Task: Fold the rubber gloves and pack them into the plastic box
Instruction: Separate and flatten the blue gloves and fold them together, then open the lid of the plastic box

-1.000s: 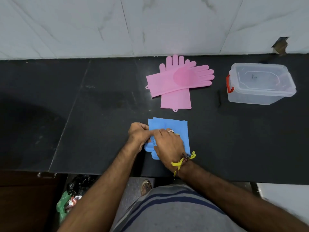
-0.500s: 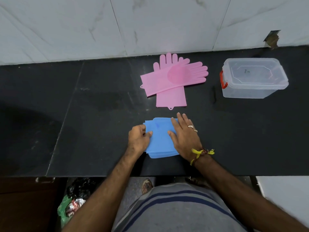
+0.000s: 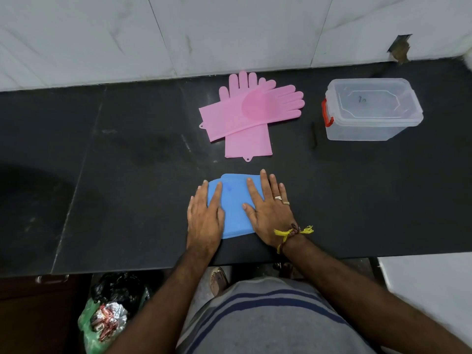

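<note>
Folded blue rubber gloves (image 3: pixel 233 204) lie flat on the black counter (image 3: pixel 127 175) near its front edge. My left hand (image 3: pixel 204 221) rests flat on their left side, fingers spread. My right hand (image 3: pixel 270 213) presses flat on their right side, also spread, gripping nothing. Two pink rubber gloves (image 3: pixel 245 116) lie crossed and unfolded farther back. A clear plastic box (image 3: pixel 370 111) with a red latch and its lid on stands at the back right.
A white marble wall (image 3: pixel 229 29) runs behind the counter. Below the counter's front edge, at the lower left, sits a green bag of rubbish (image 3: pixel 107 320). A white surface (image 3: pixel 429 284) adjoins the counter at the lower right.
Both hands went from pinching the blue gloves' edge to lying flat on them. The blue gloves are folded into a more compact stack.
</note>
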